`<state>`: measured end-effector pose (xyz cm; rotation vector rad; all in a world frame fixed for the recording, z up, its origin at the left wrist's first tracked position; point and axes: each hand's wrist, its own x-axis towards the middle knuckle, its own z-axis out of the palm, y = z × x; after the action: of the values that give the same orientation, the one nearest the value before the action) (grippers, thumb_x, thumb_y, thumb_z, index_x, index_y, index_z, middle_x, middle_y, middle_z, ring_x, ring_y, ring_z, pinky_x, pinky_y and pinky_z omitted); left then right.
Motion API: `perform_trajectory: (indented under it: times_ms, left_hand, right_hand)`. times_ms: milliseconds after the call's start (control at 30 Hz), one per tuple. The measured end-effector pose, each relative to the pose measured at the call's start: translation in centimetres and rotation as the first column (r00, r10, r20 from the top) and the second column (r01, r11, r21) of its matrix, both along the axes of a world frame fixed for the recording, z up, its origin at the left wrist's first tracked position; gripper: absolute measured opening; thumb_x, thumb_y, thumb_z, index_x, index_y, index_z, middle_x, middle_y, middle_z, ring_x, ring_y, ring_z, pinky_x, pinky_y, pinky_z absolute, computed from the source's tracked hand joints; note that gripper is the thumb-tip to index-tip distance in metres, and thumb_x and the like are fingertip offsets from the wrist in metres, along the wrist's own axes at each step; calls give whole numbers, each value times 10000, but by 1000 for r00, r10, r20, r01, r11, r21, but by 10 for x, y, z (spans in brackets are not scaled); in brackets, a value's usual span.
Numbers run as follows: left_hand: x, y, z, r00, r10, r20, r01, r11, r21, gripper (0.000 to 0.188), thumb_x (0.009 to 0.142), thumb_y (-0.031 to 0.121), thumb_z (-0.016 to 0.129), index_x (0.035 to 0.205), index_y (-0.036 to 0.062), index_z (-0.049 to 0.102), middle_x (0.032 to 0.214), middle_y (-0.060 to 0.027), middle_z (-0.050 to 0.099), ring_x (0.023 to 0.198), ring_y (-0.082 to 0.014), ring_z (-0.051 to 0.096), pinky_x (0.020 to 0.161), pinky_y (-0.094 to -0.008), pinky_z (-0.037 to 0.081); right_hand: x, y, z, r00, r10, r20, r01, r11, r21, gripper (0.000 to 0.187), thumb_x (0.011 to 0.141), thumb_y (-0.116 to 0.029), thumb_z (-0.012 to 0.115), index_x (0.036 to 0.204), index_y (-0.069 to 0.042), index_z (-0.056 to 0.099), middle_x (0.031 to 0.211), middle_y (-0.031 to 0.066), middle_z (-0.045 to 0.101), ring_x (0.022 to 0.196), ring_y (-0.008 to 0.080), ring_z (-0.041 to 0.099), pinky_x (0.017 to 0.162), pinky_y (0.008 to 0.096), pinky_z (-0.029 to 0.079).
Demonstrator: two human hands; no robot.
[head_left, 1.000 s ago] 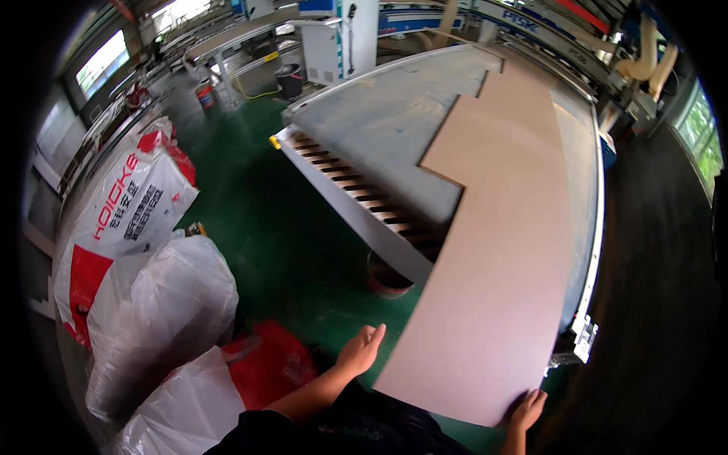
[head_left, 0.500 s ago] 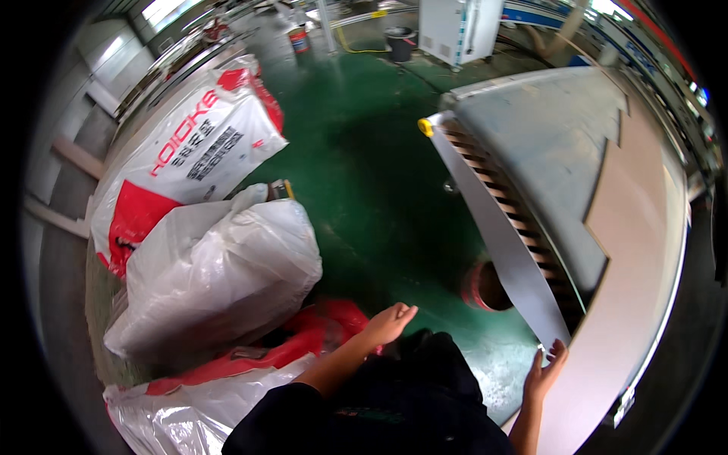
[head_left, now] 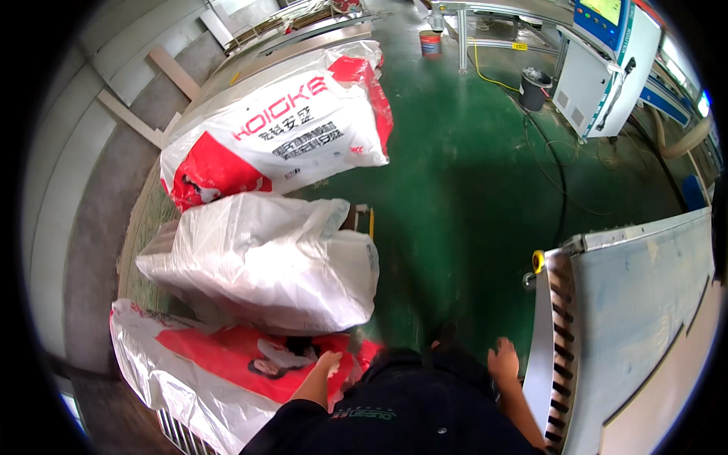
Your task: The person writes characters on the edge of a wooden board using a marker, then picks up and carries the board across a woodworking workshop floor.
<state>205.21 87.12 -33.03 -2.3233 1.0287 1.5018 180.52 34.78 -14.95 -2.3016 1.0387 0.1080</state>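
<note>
My left hand (head_left: 328, 365) hangs low at my left side, fingers loosely stretched and nothing seen in them. Behind it in the picture lies a red-and-white plastic-wrapped bundle (head_left: 227, 371); whether the hand touches it I cannot tell. My right hand (head_left: 503, 362) is open at my right side, its fingers apart and slightly bent, holding nothing. It hangs over the green floor, nearest to the long grey side strip (head_left: 540, 356) of a slotted worktable (head_left: 637, 303). Farther up on the left lie a bundle in cloudy white plastic (head_left: 280, 265) and another wrapped in printed white-and-red plastic (head_left: 296, 129).
A light-brown board (head_left: 667, 379) lies on the worktable, whose near corner bears a yellow round piece (head_left: 538, 262). At the far right stands a white control cabinet (head_left: 591, 87). Beside it are a dark bucket (head_left: 535, 89), loose cables and a red can (head_left: 431, 44).
My view has swung left, so the bundles show more fully and the worktable has shifted toward the right edge. My right hand, earlier by the table's edge, now hangs closer to my body.
</note>
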Motion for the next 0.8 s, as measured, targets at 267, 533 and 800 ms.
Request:
perform_trajectory:
  times_ms: [267, 533, 800]
  left_hand:
    - [88, -170, 24, 195, 933, -302, -909, 288, 303, 370, 946, 338, 390, 1281, 217, 491, 1102, -138, 600, 997, -347, 586, 795, -555, 471]
    - [353, -405, -27, 604, 751, -268, -722, 657, 216, 330, 951, 378, 519, 1038, 89, 652, 846, -140, 648, 795, -288, 649, 652, -493, 517]
    - [604, -789, 65, 667, 636, -389, -745, 562, -358, 330, 890, 309, 575, 1073, 35, 591, 829, -78, 649, 671, -186, 630, 592, -325, 499]
  right_hand:
    - [232, -153, 91, 946, 35, 321, -120, 961, 249, 376, 832, -175, 684, 1160, -37, 561, 1079, 154, 621, 954, 316, 631, 792, 374, 523]
    - [293, -252, -19, 993, -16, -114, 52, 946, 319, 417, 814, -318, 675, 1120, -44, 604, 1035, 178, 646, 999, 355, 622, 859, 426, 507]
    - [276, -318, -112, 448, -876, -178, 888, 413, 200, 307, 759, -202, 676, 1017, -40, 643, 950, 180, 683, 935, 359, 652, 808, 445, 522]
